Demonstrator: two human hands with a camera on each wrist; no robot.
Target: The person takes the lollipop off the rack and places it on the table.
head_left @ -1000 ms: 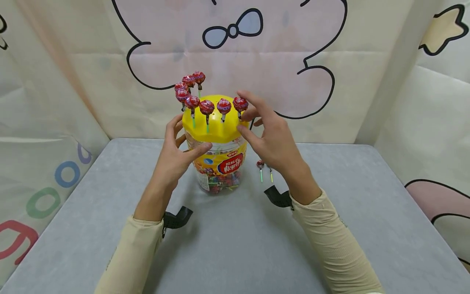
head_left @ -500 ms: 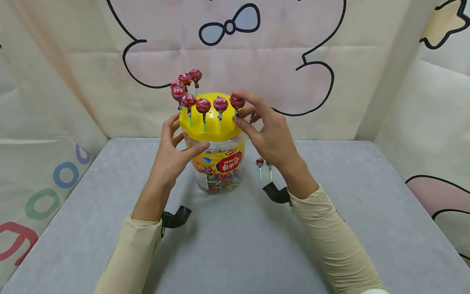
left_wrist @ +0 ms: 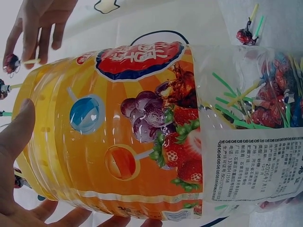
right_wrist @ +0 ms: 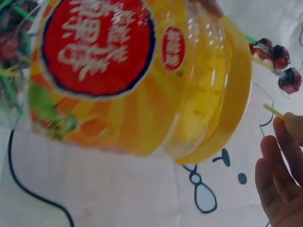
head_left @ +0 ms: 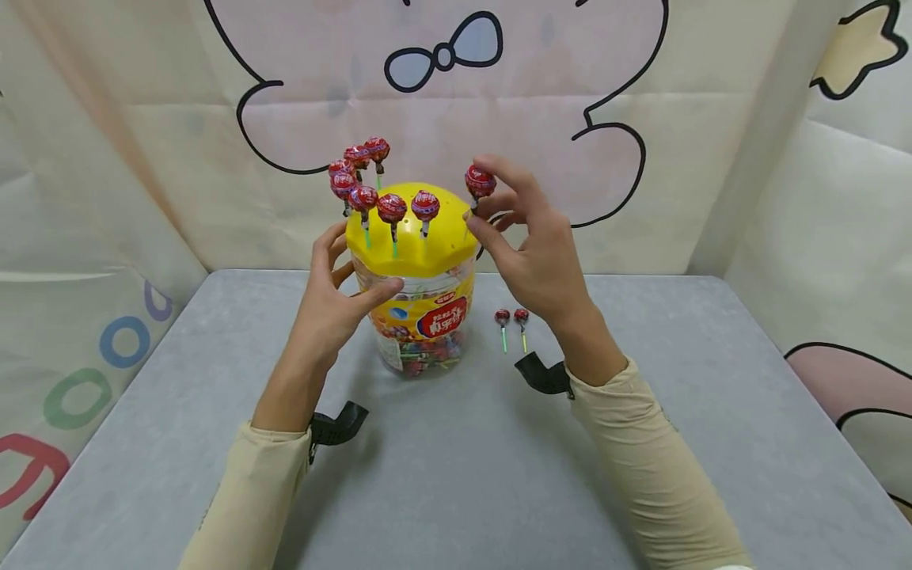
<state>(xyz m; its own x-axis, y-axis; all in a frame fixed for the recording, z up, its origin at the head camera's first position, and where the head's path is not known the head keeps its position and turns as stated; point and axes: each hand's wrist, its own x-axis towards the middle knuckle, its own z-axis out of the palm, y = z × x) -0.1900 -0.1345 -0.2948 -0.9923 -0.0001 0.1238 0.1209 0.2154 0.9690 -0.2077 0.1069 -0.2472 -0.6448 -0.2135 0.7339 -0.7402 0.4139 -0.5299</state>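
Note:
A clear candy jar (head_left: 420, 317) with a fruit-printed label and a yellow lid (head_left: 399, 257) stands on the table. My left hand (head_left: 331, 305) grips it at the lid and neck, thumb in front and fingers round the far side. Several red-wrapped lollipops (head_left: 392, 209) stand upright in the lid along its left and front. My right hand (head_left: 534, 245) pinches another lollipop (head_left: 480, 182) above the lid's right edge. In the right wrist view, its yellow stick (right_wrist: 272, 111) is apart from the lid; most of its head is out of that frame.
Two lollipops (head_left: 522, 315) lie side by side on the grey table (head_left: 456, 475), right of the jar. More lollipops (left_wrist: 274, 90) fill the jar's lower part. A printed cloth backdrop (head_left: 178, 142) rises behind the table.
My right hand has moved right and slightly up with its lollipop, away from the lollipop beside it and toward the lid's right edge. The left hand keeps its grip on the jar.

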